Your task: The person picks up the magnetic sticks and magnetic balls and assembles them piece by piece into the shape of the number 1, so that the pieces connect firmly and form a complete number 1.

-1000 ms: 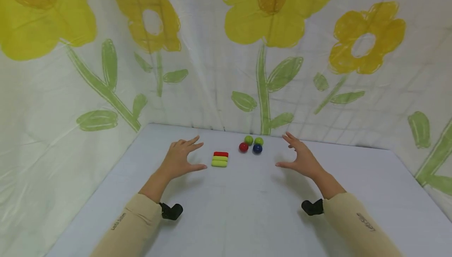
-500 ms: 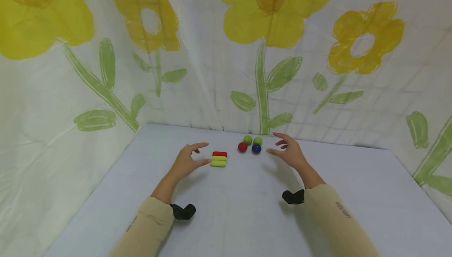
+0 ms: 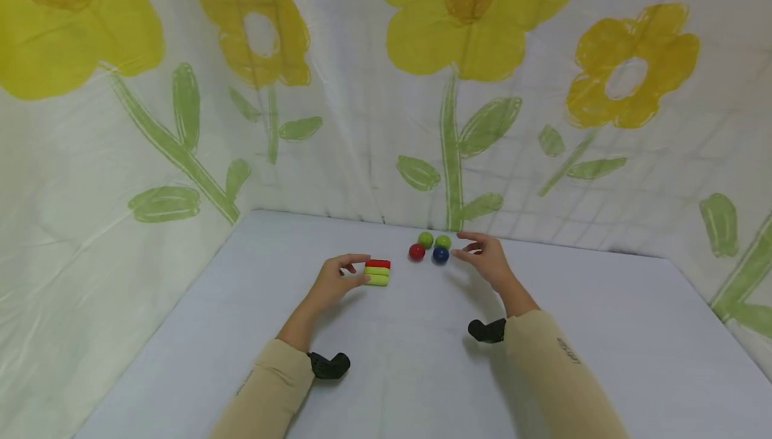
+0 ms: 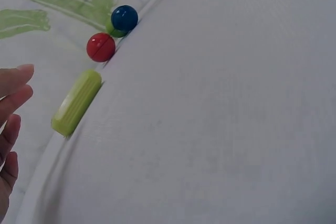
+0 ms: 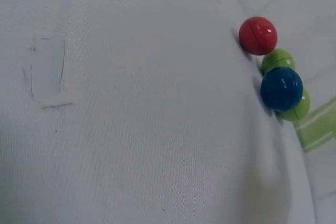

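In the head view, a red bar (image 3: 378, 263) and two yellow-green bars (image 3: 376, 279) lie side by side on the table. My left hand (image 3: 336, 282) is at their left ends, thumb and index finger apart; in the left wrist view its fingers (image 4: 13, 98) show a gap from the near yellow-green bar (image 4: 76, 103). To the right sit a red ball (image 3: 417, 252), a blue ball (image 3: 441, 255) and two green balls (image 3: 425, 240). My right hand (image 3: 487, 261) hovers just right of the blue and green balls, thumb and index finger spread, holding nothing.
A white cloth covers the table (image 3: 386, 358). Behind it hangs a white curtain (image 3: 350, 177) printed with yellow flowers, close to the balls. Each wrist carries a black camera mount (image 3: 328, 365). A rectangular patch (image 5: 47, 72) marks the cloth in the right wrist view.
My left hand has moved right to the ends of the bars. The right hand has moved left to beside the blue ball, its thumb and index finger closer together. Bars and balls have stayed put.
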A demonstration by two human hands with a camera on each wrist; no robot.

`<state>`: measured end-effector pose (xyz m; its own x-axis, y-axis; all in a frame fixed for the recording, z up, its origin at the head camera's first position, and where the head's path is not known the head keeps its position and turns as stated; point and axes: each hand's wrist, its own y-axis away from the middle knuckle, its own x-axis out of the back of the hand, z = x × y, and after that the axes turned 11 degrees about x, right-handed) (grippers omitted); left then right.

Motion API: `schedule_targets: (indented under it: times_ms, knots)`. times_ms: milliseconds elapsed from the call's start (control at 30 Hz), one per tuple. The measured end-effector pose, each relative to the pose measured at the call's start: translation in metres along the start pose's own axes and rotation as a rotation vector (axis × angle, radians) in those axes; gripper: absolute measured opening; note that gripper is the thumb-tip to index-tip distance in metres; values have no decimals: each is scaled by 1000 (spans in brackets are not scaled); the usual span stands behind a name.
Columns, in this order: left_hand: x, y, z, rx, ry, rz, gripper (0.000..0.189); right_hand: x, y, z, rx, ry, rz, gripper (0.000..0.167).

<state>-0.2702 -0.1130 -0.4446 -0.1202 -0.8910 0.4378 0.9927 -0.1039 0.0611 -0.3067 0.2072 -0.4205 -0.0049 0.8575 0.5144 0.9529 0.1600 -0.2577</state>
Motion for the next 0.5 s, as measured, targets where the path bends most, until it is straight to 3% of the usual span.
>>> schedule_targets:
  times_ms: [367,500]
  knots:
    - [-16,-5,-5,-26,46,-6,30,-17,-5,9,-89,-63,-9,46]
    - [-18,-6,-4,2,27,9,28,-19,-6,15,-109,-70,-10,45]
